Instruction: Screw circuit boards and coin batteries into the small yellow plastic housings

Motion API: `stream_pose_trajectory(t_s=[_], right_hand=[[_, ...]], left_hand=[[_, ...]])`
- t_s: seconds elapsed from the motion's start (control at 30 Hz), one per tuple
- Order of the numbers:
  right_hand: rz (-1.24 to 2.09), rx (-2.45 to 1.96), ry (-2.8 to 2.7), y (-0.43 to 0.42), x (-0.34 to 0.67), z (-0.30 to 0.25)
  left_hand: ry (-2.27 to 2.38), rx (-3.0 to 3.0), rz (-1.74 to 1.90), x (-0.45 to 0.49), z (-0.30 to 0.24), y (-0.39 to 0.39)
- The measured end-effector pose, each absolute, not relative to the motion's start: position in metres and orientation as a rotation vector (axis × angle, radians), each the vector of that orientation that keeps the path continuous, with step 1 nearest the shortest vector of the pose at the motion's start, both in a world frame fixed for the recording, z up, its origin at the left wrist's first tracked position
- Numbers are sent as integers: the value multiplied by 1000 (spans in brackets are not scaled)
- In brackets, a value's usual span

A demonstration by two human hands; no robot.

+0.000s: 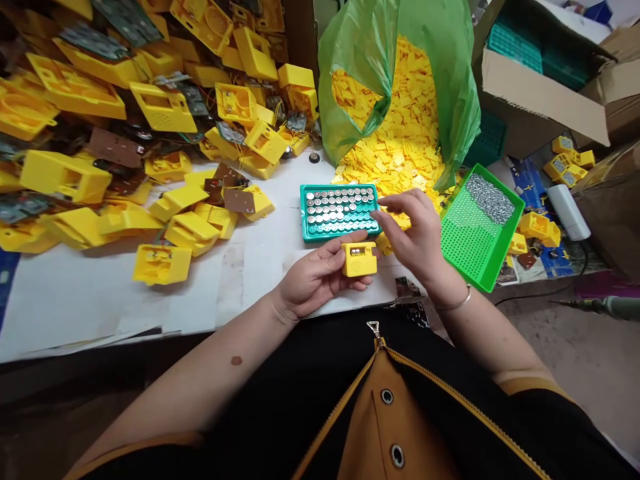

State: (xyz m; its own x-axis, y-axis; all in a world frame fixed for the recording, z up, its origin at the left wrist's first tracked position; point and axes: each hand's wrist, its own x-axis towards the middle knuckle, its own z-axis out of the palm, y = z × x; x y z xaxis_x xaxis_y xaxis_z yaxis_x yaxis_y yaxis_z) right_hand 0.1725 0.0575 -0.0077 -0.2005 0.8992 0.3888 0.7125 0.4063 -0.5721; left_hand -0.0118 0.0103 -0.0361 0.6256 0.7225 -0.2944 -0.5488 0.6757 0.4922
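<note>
My left hand (pixel 315 273) is closed around a small yellow plastic casing (pixel 359 265). The casing has a dotted speaker grille, and shiny button cells sit in its open slot. Just behind it lies a teal tray (pixel 304 230) with rows of round pockets; silver button cells (pixel 327 201) fill many of them, while pockets at the lower right are bare. My right hand (pixel 417 230) is at the tray's right edge, thumb and forefinger a little apart, with nothing visible between them. Its other fingers are partly hidden.
Yellow casings (pixel 170 263) with circuit boards and wires are heaped at left. A green plastic bag (pixel 350 33) spills small yellow pieces (pixel 395 157) behind the tray. At right are a green basket (pixel 465 247) with small metal parts, a cardboard box (pixel 540 100) and a soldering iron (pixel 600 305).
</note>
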Motion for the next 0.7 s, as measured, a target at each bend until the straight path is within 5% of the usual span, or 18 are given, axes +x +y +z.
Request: stream_pose_trajectory(t_s=[0.23,0.43,0.7], right_hand=[[-3,-1599,-2492,112,175,-8],[109,-1588,-2332,108,171,-10],[1578,-1398,-1574,52,175,15]], left_hand=[[571,329,761,-12,-36,16],[610,314,783,-12,-35,17],[617,366,848,-8,-37,14]])
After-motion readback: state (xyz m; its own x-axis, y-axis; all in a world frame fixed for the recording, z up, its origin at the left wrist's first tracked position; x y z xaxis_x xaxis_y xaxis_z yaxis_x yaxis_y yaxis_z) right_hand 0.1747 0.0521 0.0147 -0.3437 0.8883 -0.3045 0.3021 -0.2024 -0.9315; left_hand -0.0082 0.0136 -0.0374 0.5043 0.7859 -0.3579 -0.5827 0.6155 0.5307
